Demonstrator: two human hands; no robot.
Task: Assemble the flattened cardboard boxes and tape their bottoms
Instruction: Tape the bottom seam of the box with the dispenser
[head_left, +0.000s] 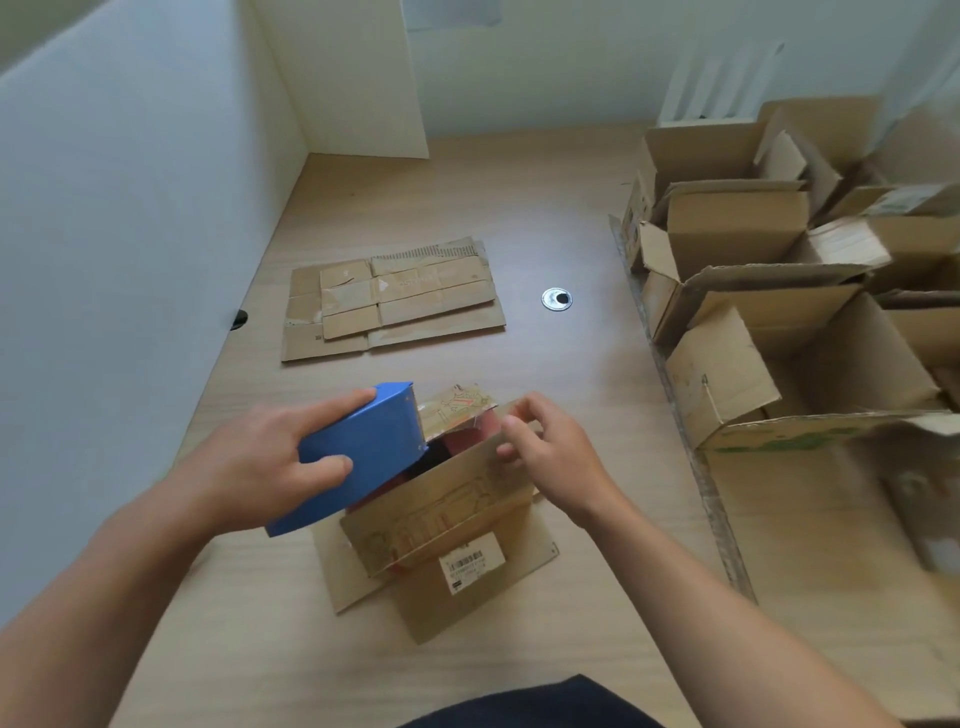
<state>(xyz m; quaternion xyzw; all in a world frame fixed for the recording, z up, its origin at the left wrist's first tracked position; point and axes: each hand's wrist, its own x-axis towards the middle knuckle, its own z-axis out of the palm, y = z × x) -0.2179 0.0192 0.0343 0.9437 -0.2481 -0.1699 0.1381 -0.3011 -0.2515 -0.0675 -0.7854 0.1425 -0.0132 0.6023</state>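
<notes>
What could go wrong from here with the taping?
1. The box flaps stand open, with only the right hand pinching one; tape laid now may bridge a gap or run crooked.
2. The left hand holds the blue tape dispenser tilted over the opening; its front edge could catch the raised flap.

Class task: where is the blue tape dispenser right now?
In the head view, the blue tape dispenser is left of centre, held by the left hand against the left side of the half-built box.

Front centre: box, on the table
Over its left side: tape dispenser
Behind: flattened boxes
Right: assembled boxes
</notes>
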